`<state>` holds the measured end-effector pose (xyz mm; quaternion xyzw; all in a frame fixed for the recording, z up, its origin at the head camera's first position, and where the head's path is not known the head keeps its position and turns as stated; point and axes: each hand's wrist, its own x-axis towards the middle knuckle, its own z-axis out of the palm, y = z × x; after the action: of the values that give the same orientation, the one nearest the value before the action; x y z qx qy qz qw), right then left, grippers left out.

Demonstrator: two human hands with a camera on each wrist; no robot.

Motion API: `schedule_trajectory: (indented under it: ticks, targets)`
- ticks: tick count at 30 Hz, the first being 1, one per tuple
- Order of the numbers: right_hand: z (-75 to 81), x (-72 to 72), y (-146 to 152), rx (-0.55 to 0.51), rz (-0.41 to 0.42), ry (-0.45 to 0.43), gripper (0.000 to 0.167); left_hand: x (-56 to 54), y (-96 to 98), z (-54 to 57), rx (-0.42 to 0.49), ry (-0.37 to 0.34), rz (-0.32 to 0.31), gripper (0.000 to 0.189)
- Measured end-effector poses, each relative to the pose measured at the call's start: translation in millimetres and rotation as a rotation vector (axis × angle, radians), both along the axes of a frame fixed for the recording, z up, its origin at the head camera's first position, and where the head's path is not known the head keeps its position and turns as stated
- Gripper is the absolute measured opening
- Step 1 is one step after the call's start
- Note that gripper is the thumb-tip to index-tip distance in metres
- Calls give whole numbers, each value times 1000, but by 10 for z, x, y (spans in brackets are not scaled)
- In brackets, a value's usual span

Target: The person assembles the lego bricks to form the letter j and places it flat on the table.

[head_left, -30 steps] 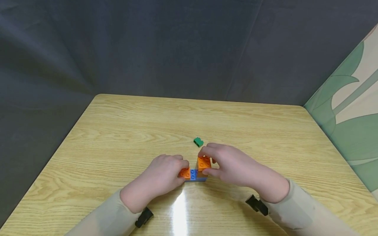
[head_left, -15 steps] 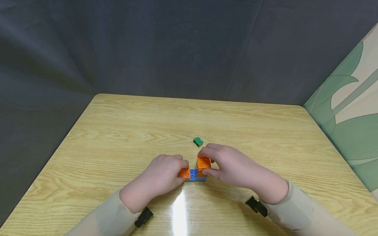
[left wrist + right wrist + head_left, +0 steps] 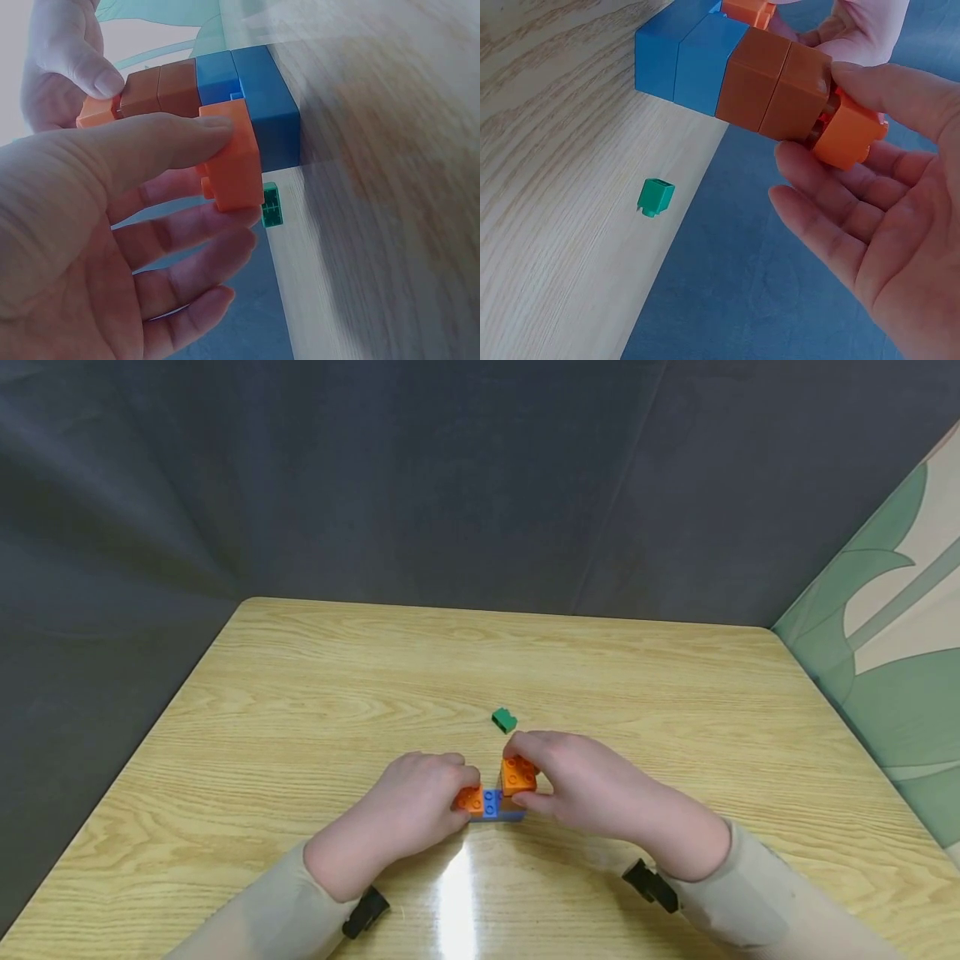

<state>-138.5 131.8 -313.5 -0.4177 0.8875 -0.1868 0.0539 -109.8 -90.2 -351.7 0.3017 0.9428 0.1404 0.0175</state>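
A block build stands on the table. At its bottom lies a long blue brick (image 3: 490, 803), with an orange brick (image 3: 470, 802) on the left end. My left hand (image 3: 420, 802) pinches that orange brick between thumb and fingers. Over the right end, the right wrist view shows another blue brick (image 3: 709, 64), two brown bricks (image 3: 795, 90) and a second orange brick (image 3: 847, 133) on top. My right hand (image 3: 592, 785) pinches this top brick, its thumb by the joint with the brown one. Brown studs show in a narrow gap there, so the orange brick sits slightly raised.
A small green brick (image 3: 504, 720) lies on its own just beyond the build. The wooden table (image 3: 300, 693) ends at a dark curtain (image 3: 450, 485) behind, and a leaf-patterned panel (image 3: 900, 693) borders it on the right.
My right hand has shifted very slightly, its fingers moving a little nearer on the top orange brick. The left hand, the stack and the green brick stay where they were.
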Motion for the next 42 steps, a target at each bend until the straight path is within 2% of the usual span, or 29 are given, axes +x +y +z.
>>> schedule_trajectory:
  ticks: [18, 33, 42]
  targets:
    - [18, 19, 16, 2, -9, 25, 31, -15, 6, -4, -7, 2, -2, 22]
    - [49, 25, 9, 16, -24, -21, 30, -12, 13, -3, -6, -7, 3, 21]
    - [42, 29, 5, 29, -28, -12, 30, -1, 13, 3, -4, -12, 3, 21]
